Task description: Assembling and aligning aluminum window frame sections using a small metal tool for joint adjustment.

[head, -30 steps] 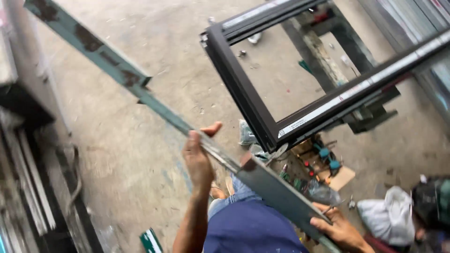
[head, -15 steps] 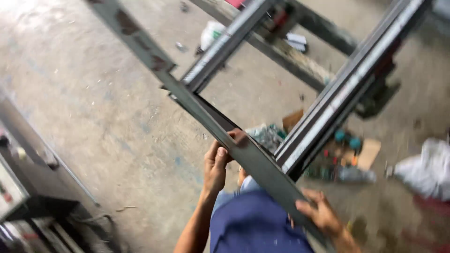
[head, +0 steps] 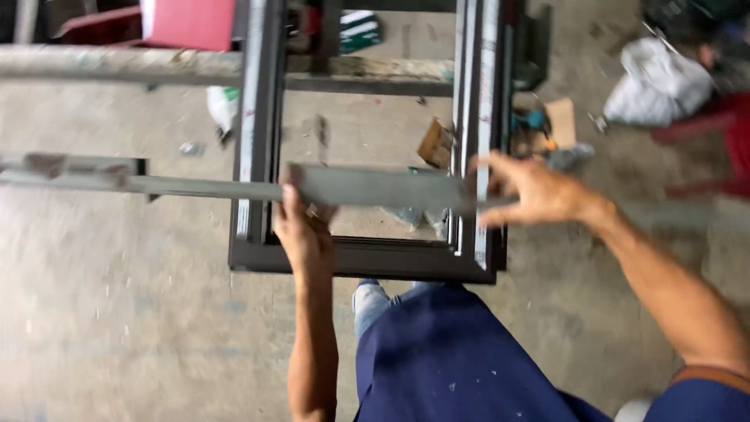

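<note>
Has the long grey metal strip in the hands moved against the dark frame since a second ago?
Yes. The grey strip ran diagonally past the dark frame's corner; now it lies level across both side rails, held by the left hand and right hand.

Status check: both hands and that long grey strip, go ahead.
Left hand gripping long grey strip. Right hand on its other end. Strip lies level across dark frame.
</note>
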